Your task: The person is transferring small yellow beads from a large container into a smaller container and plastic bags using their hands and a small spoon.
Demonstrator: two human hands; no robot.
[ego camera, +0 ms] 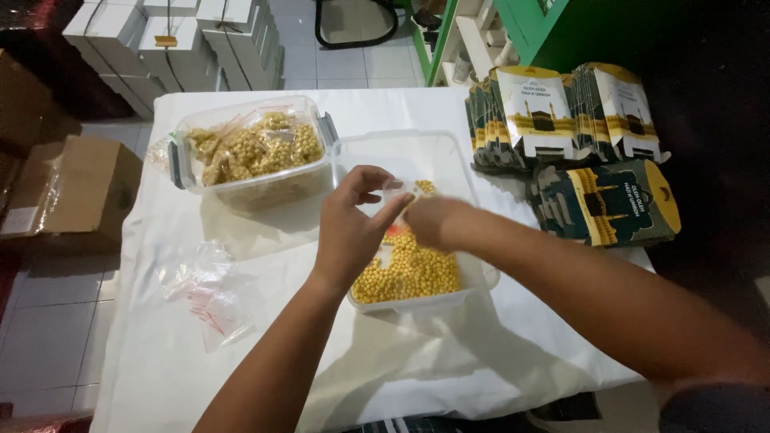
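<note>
My left hand (349,228) and my right hand (437,220) meet over a clear plastic tub (437,156) half filled with small yellow balls (409,273). Both pinch a small clear plastic bag (403,190) that holds a few of the yellow balls. The bag hangs just above the loose pile. Behind and to the left stands a second clear tub (249,120) packed with several filled small bags of the same yellow balls.
A white cloth (160,353) covers the table. Empty clear bags (210,293) lie at the front left. Stacks of printed cardboard sleeves (569,120) sit at the right. Brown cartons (76,188) and white boxes (172,40) stand on the floor at the left.
</note>
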